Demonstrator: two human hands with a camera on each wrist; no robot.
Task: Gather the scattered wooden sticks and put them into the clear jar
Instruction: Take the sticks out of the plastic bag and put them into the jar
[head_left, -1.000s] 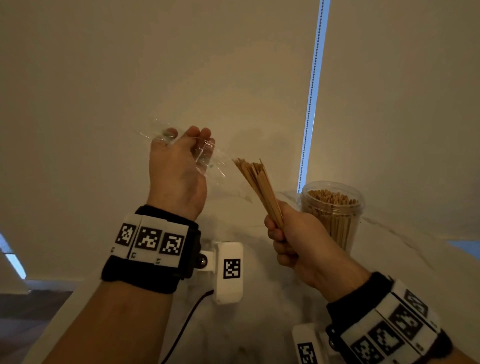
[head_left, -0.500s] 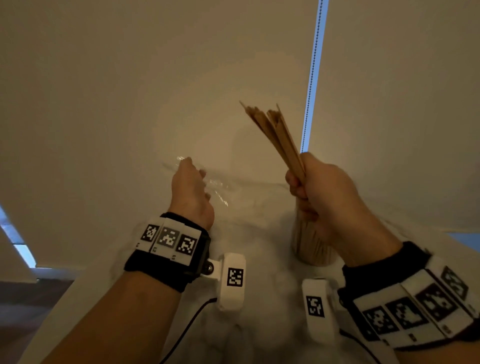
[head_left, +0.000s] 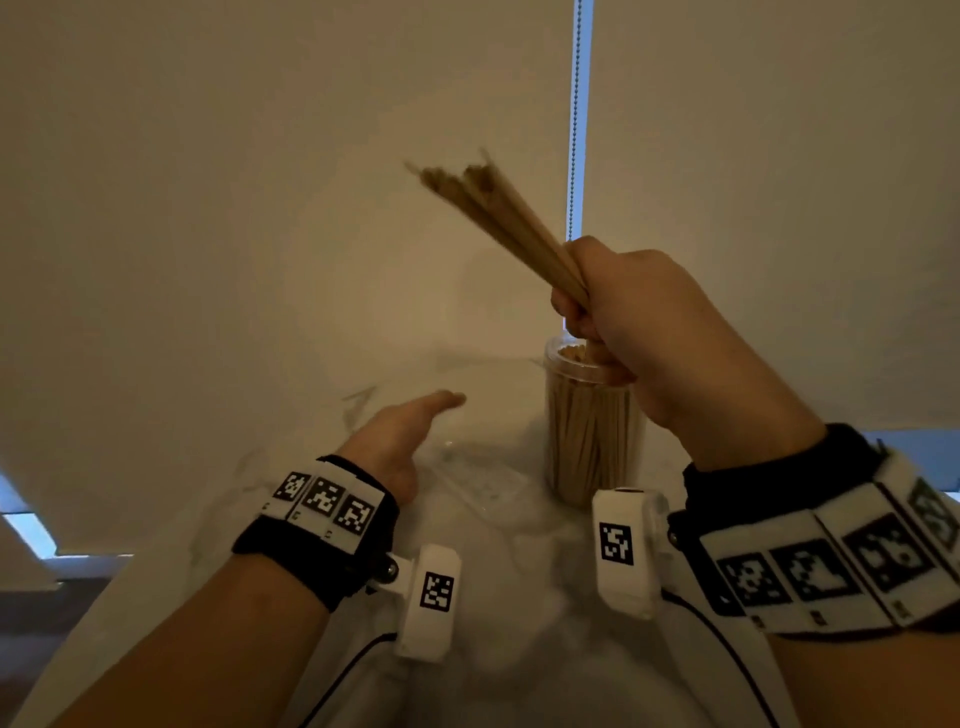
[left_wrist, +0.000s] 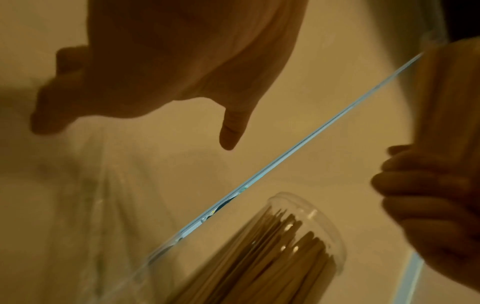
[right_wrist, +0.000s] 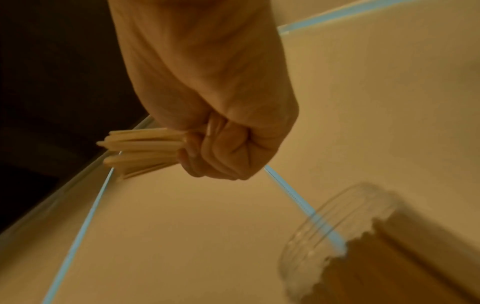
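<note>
Setting: indoor room, most likely a home or office; cannot tell which. Evidence: pale marble-patterned tabletop (head_left: 519, 571) below the right hand (head_left: 639, 332) gripping sticks; two cream roller blinds (head_left: 260, 156) behind that grip, drawn down, with a narrow daylight gap (head_left: 581, 104) and a beaded pull chain (head_left: 573, 156) just above it. Dim, warm lighting.

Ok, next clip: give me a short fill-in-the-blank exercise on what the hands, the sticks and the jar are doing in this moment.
1. The bundle of wooden sticks is gripped in the ____ hand.
2. The clear jar stands upright with no lid and already holds many ____.
3. The left hand holds ____, its fingers relaxed.
4. The held bundle is ____ the jar's mouth, not inside it.

Missing words: right; sticks; nothing; above
</note>
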